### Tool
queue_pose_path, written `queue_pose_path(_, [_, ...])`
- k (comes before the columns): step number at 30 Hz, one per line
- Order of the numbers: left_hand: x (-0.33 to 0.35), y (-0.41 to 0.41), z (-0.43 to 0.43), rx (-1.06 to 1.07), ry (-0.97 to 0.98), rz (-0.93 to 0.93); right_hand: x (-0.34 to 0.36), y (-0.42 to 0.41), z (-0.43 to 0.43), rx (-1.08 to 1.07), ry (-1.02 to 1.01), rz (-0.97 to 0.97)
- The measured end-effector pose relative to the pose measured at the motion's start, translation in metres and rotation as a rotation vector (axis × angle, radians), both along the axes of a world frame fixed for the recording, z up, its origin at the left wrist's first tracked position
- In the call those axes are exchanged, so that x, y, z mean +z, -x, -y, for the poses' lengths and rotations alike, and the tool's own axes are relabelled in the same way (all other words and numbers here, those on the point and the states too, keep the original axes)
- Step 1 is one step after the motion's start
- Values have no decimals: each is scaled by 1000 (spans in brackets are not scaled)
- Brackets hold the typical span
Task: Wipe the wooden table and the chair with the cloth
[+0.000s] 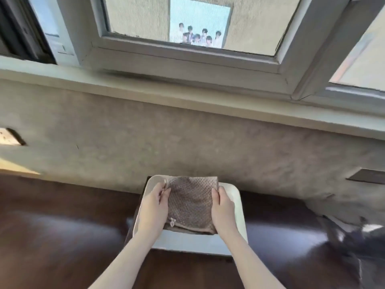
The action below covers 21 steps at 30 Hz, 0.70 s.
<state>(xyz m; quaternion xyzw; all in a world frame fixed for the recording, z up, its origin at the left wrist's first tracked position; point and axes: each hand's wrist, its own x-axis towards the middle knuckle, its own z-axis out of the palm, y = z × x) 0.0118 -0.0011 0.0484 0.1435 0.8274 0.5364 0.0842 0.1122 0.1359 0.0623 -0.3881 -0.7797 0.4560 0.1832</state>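
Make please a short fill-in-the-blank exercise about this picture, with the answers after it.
1. Both hands hold a folded brown ____.
2. The cloth lies in a ____ tray.
3. The tray stands on a dark wooden ____.
4. The left hand and right hand grip ____ sides of the cloth.

Answers: cloth; white; table; opposite

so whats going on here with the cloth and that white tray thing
A person holds a folded brown cloth with both hands, the left hand on its left edge and the right hand on its right edge. The cloth sits over a white tray that rests on the dark wooden table, close to the wall below a window. No wiping is under way yet; the chair is not clearly in view.
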Motion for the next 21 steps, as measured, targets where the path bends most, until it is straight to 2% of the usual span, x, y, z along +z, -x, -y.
queue_pose_path(5, [-61,6,-18,-43,119,74,-73,7,-20,8,-24,159])
queue_pose_path(9, [-90,6,-22,-70,232,84,-105,9,-26,53,-47,270])
queue_pose_path(16, [-106,10,-19,-61,386,123,-119,4,-29,71,-242,467])
queue_pose_path(21, [-101,15,-20,-91,527,58,-103,-1,-34,37,-394,585])
